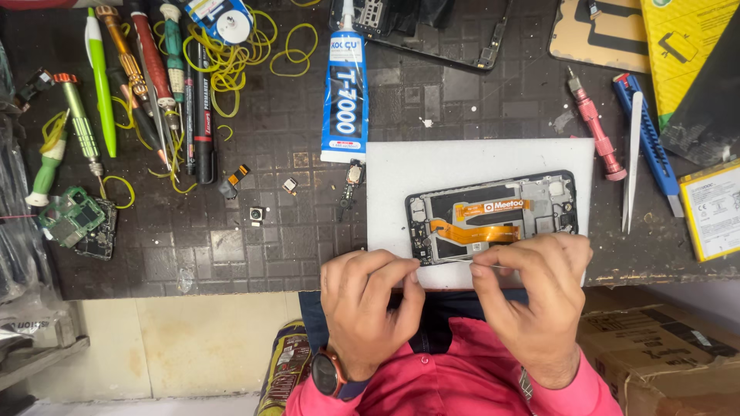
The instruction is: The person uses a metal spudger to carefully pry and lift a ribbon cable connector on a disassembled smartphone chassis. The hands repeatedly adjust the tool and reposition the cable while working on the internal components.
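An opened phone point(539, 202) with its back off lies on a white mat point(401, 166), showing orange flex cables point(470, 231) inside. Both hands are at the phone's near edge. My left hand point(368, 302), with a watch on the wrist, pinches one end of a thin pale strip point(451, 261). My right hand point(539, 296) pinches the other end. The strip is stretched along the phone's lower edge; what it is I cannot tell.
A blue and white glue tube point(344, 92) lies left of the mat. Screwdrivers point(146, 62), pens and yellow rubber bands point(231, 58) are at the back left, beside a green circuit board point(71, 217). A pink screwdriver point(595, 127), tweezers point(632, 154), a blue knife point(654, 142) and a battery point(713, 208) lie right.
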